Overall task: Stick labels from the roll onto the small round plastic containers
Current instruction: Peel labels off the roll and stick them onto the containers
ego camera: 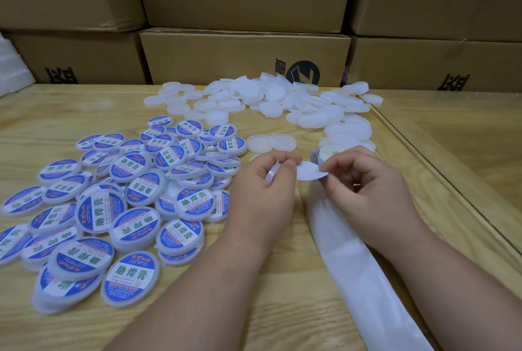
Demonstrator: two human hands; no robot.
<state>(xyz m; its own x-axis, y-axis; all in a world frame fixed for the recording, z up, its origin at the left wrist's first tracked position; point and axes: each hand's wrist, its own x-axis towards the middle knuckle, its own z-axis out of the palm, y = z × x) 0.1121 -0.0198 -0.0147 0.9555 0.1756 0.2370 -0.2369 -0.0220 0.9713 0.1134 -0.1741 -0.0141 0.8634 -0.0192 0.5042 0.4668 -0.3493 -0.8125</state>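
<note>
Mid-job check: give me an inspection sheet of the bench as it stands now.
Surface: wooden table, glass sheet over its right part.
Job's things: labelled containers heaped left; unlabelled containers heaped at back; label roll; empty backing strip trailing toward the viewer.
Clutter: nothing seen.
Grippers: left hand holds a container; right hand pinches a round label.
Cables: nothing seen.
Surroundings: stacked cardboard boxes behind.

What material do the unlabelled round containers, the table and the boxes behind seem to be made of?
Unlabelled containers: probably plastic, milky and translucent with a soft sheen.
Table: looks like pale wood or a wood-look surface, with visible grain lines.
Boxes: brown cardboard, matte, with folded flaps and printed black marks.
</note>
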